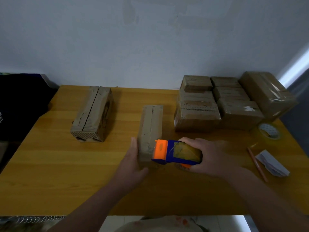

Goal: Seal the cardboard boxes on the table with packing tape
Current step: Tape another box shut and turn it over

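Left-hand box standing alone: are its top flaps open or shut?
Shut. Both top flaps of the lone cardboard box lie flat, meeting along a dark centre seam. Whether tape covers that seam cannot be told.

A small packing station in a plain, home-like room is indicated. A yellow wooden counter (50,164) is set against a bare white wall (150,39). A stack of taped boxes (217,104) is ranged at the far right of the counter. Two more are laid out apart from it, the left box (93,113) and the middle box (151,124). A blue and orange tape dispenser (177,153), a tape roll (269,133), a pencil (257,164) and a folded paper (272,163) are noted as working tools. A dark cloth (21,104) is seen beside the counter at the left. A spiral-bound pad (38,219) is recorded at the near edge, and pale floor tiles (117,221) below.
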